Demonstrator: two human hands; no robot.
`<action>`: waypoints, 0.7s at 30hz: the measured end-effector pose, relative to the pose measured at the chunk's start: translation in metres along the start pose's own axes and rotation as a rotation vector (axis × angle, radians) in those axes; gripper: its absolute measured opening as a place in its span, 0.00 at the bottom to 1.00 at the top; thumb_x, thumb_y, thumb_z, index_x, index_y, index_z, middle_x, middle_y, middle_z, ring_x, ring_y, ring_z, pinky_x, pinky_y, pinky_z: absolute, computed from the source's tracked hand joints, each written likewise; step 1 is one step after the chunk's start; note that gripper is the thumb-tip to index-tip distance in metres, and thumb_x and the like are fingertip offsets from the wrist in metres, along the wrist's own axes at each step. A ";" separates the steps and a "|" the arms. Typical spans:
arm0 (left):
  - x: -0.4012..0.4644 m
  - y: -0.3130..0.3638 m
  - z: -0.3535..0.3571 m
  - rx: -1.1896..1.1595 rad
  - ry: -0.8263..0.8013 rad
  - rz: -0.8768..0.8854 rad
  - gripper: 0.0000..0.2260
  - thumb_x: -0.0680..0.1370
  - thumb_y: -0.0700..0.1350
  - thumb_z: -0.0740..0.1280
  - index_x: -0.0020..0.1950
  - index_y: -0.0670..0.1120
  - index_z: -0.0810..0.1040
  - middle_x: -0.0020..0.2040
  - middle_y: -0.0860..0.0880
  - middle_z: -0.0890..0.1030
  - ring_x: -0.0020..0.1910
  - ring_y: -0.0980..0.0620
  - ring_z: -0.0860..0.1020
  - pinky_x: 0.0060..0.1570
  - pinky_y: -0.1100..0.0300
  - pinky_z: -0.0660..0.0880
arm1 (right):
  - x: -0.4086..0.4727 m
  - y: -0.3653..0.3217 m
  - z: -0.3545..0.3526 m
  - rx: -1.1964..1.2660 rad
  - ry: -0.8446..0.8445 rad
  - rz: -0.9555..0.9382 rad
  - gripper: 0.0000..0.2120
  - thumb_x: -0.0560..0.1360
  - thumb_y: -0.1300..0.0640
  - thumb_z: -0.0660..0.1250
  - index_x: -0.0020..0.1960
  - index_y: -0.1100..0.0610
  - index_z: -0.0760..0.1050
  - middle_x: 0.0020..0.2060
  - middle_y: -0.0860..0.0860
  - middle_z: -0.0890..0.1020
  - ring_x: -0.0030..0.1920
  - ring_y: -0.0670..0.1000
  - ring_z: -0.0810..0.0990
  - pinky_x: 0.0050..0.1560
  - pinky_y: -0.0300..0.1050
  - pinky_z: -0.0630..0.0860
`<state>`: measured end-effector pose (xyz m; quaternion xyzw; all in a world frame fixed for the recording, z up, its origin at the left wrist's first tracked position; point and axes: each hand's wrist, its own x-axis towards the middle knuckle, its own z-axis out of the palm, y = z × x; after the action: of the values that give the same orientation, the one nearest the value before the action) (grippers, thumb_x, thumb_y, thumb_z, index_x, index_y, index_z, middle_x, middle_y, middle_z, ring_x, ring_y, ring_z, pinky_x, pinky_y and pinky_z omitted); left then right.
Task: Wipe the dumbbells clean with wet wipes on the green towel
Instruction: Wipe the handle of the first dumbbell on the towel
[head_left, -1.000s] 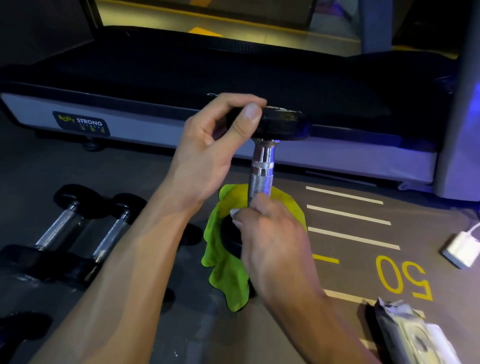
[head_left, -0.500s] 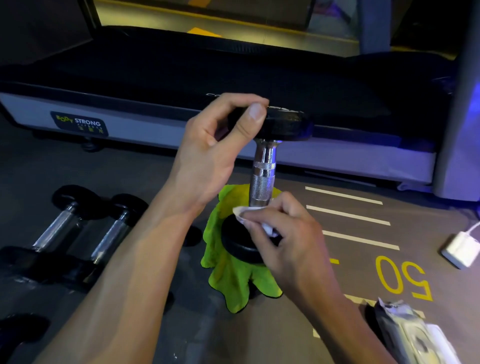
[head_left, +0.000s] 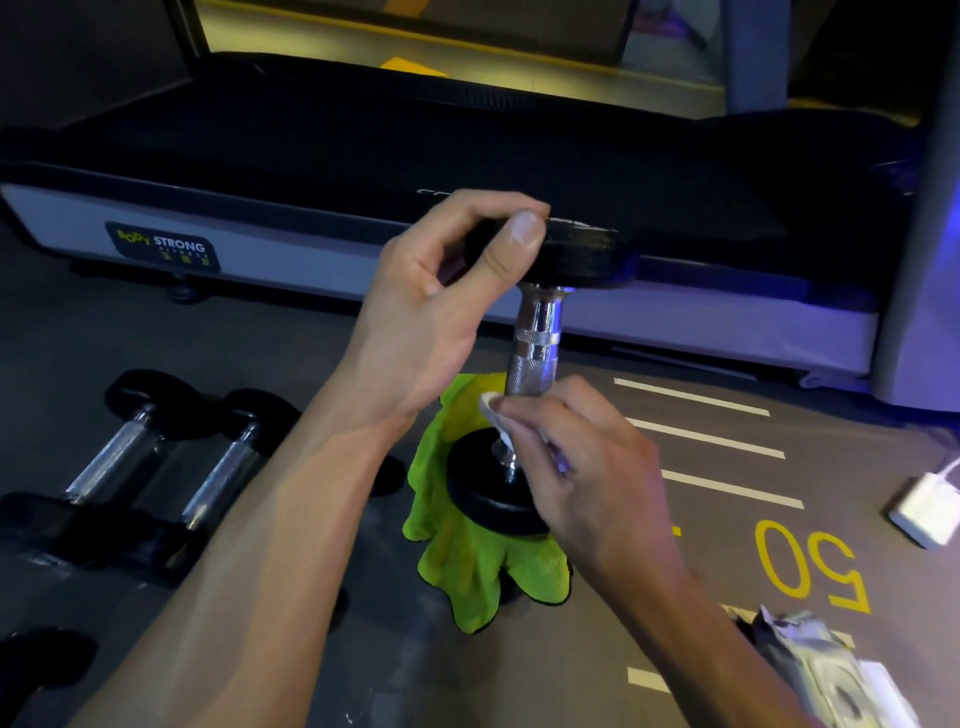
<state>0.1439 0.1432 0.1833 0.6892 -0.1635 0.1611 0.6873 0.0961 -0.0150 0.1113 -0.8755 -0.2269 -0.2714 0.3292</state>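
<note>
A black dumbbell with a chrome handle (head_left: 535, 338) stands upright on the crumpled green towel (head_left: 467, 566) on the floor. My left hand (head_left: 441, 306) grips its upper black head from the left, thumb on the rim. My right hand (head_left: 587, 467) pinches a white wet wipe (head_left: 493, 415) against the base of the handle, just above the lower black head (head_left: 478, 493). Most of the wipe is hidden under my fingers.
Two more dumbbells (head_left: 156, 467) lie side by side on the floor at the left. A treadmill (head_left: 415, 182) runs across the back. A wet wipe pack (head_left: 826, 675) lies at bottom right, and a white charger (head_left: 924, 509) sits at the right edge.
My right hand with the wipe slid down the handle to its base near the lower head and shifted around it. My left hand kept its grip on the upper head.
</note>
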 end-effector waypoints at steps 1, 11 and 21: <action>0.000 0.000 0.001 0.001 -0.001 -0.003 0.07 0.84 0.45 0.67 0.60 0.46 0.82 0.59 0.43 0.84 0.58 0.54 0.81 0.62 0.62 0.76 | 0.007 -0.001 -0.002 0.003 0.024 -0.016 0.05 0.80 0.59 0.73 0.54 0.56 0.85 0.41 0.48 0.79 0.39 0.41 0.74 0.43 0.28 0.66; 0.002 -0.003 0.000 -0.008 0.007 0.004 0.07 0.85 0.44 0.66 0.59 0.46 0.82 0.56 0.51 0.83 0.55 0.60 0.79 0.58 0.67 0.74 | 0.007 0.002 -0.007 0.054 -0.010 0.012 0.07 0.80 0.57 0.72 0.57 0.52 0.86 0.43 0.47 0.79 0.42 0.43 0.77 0.44 0.31 0.70; 0.001 -0.002 0.002 -0.006 0.016 -0.004 0.07 0.84 0.46 0.66 0.59 0.48 0.82 0.56 0.52 0.83 0.55 0.61 0.80 0.57 0.69 0.73 | 0.030 -0.010 -0.013 0.384 0.331 0.314 0.03 0.82 0.57 0.68 0.53 0.50 0.78 0.44 0.49 0.82 0.41 0.44 0.79 0.42 0.38 0.73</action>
<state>0.1462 0.1414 0.1819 0.6860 -0.1570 0.1645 0.6911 0.1087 -0.0110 0.1433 -0.7654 -0.0792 -0.3083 0.5594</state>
